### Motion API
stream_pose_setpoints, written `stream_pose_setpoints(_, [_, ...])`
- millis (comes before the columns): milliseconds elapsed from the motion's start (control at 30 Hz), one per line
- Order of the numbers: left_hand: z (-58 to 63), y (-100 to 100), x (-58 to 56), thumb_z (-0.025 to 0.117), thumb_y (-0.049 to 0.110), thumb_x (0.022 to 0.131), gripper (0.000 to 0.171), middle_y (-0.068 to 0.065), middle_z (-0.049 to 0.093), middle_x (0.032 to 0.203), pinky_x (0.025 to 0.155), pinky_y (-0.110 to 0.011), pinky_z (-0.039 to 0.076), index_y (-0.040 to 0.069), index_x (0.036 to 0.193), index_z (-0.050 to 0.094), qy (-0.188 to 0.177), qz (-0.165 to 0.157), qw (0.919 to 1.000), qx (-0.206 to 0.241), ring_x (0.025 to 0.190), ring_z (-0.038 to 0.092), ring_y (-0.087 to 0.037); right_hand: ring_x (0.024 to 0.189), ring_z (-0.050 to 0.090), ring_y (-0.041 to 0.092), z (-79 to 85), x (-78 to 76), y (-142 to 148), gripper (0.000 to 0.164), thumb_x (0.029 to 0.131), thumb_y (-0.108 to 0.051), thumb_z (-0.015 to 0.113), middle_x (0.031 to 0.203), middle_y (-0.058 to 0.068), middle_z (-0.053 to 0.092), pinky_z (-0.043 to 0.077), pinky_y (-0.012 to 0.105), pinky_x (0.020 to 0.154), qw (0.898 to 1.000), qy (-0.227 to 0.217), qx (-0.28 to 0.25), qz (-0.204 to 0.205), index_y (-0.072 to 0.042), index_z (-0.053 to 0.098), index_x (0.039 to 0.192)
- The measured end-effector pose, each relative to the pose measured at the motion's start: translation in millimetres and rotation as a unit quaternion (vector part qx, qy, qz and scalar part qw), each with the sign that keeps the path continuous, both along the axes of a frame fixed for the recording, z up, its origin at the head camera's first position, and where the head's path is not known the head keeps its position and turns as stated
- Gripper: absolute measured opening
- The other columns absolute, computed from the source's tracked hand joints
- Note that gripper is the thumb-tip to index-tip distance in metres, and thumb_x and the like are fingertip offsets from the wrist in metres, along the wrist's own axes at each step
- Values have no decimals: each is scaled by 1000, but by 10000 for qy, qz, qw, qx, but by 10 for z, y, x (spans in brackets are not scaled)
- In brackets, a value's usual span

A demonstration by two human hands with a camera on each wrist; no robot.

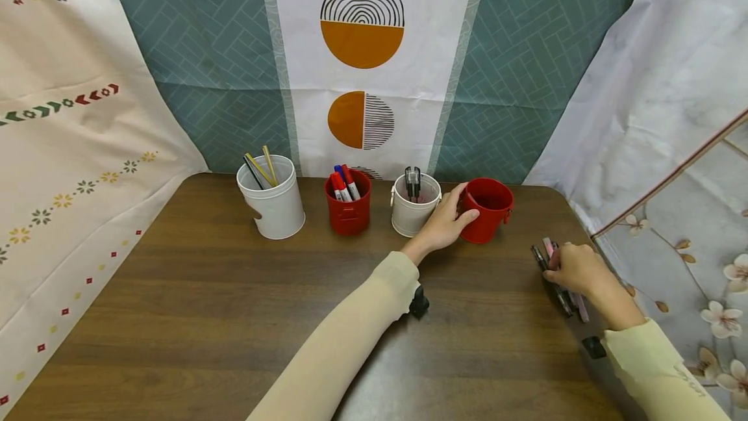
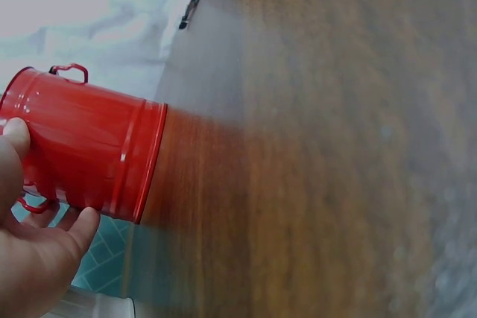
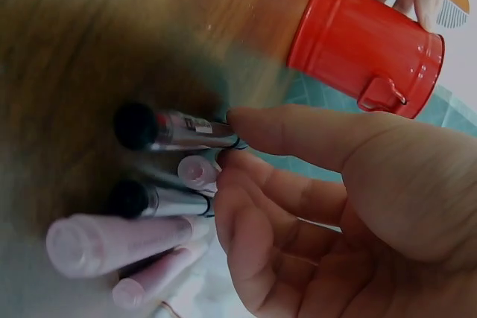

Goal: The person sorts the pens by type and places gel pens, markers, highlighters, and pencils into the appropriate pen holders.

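Left grip (image 1: 442, 225) on red bucket (image 1: 485, 224)

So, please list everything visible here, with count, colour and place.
Table: 1, brown, under buckets
Large bucket: 1, white, row's left end
Sticks: about 3, dark and yellow, inside
Marker bucket: 1, red, second
Markers: several, white, red- or blue-capped, inside
Small bucket: 1, white, third
Pens: at least 2, black, inside
Gripped bucket: 1, red, right end
Loose pens: at least 5, black, pink, table's right
Hangings: several, cream, teal, white, around table
Wrist devices: 2, black, at wrists
Sleeves: 2, pale, arms
Left hand: 1, bare, on gripped bucket
Right hand: 1, bare, at loose pens
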State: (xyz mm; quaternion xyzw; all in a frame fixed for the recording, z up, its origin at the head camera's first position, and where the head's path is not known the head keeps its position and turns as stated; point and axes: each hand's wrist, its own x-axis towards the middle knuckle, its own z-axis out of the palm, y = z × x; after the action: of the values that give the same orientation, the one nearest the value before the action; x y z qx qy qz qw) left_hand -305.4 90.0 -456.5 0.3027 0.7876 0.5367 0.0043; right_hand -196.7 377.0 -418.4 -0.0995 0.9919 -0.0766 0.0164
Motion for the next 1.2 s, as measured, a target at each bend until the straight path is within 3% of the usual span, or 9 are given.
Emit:
stream_pose_setpoints(200, [18, -6, 14, 62, 18, 108, 66, -14, 47, 155, 113, -26, 46, 6, 164, 30, 96, -17, 9999, 55, 141, 47, -24, 79, 67, 43, -15, -20, -35, 17, 85, -19, 84, 86, 20, 67, 54, 61, 67, 9997, -213, -40, -85, -5, 75, 80])
stream_pose_setpoints(367, [40, -20, 36, 62, 21, 109, 66, -16, 47, 154, 114, -28, 45, 6, 165, 30, 148, 63, 9998, -104, 141, 47, -26, 67, 62, 26, 10, -18, -29, 16, 89, -20, 81, 74, 4, 68, 52, 46, 60, 9988, -424, -239, -19, -8, 74, 81])
stream_pose_setpoints(500, [38, -23, 39, 62, 21, 109, 67, -15, 47, 155, 114, -28, 45, 7, 165, 29, 131, 68, 9998, -151, 141, 46, -26, 60, 60, 15, 74, -4, -33, 13, 93, -19, 75, 66, -5, 66, 47, 35, 58, 9955, -539, -778, 2, -9, 75, 85])
stream_pose_setpoints(600, [28, -20, 32, 62, 21, 109, 67, -15, 47, 155, 113, -27, 45, 8, 166, 29, 142, 72, 9997, -172, 140, 46, -25, 62, 70, 17, 142, -17, -29, 13, 97, -17, 71, 73, -3, 72, 54, 31, 57, 9881, -620, -1407, -88, -5, 75, 93])
stream_pose_setpoints(733, [30, -21, 29, 62, 21, 109, 67, -14, 47, 154, 113, -26, 46, 8, 165, 29, 140, 47, 9998, -116, 139, 47, -24, 69, 76, 20, 254, -39, -27, 20, 102, -21, 69, 83, 0, 76, 58, 26, 60, 9820, -491, -1819, -98, -2, 75, 105])
stream_pose_setpoints(933, [35, -25, 21, 63, 19, 108, 65, -13, 49, 152, 111, -26, 47, 8, 164, 31, 145, -28, 9999, 21, 136, 49, -23, 73, 77, 14, 386, -28, -64, 34, 105, -32, 69, 91, 5, 78, 58, 24, 66, 9746, -142, -2235, -72, 0, 70, 117])
stream_pose_setpoints(1200, [39, -16, 26, 62, 16, 108, 66, -13, 50, 155, 116, -30, 45, 7, 165, 31, 191, -36, 9998, -12, 140, 51, -23, 75, 76, 4, 397, -44, -158, 30, 104, -32, 71, 92, 8, 81, 56, 25, 60, 9613, 391, -2725, -44, -4, 69, 116])
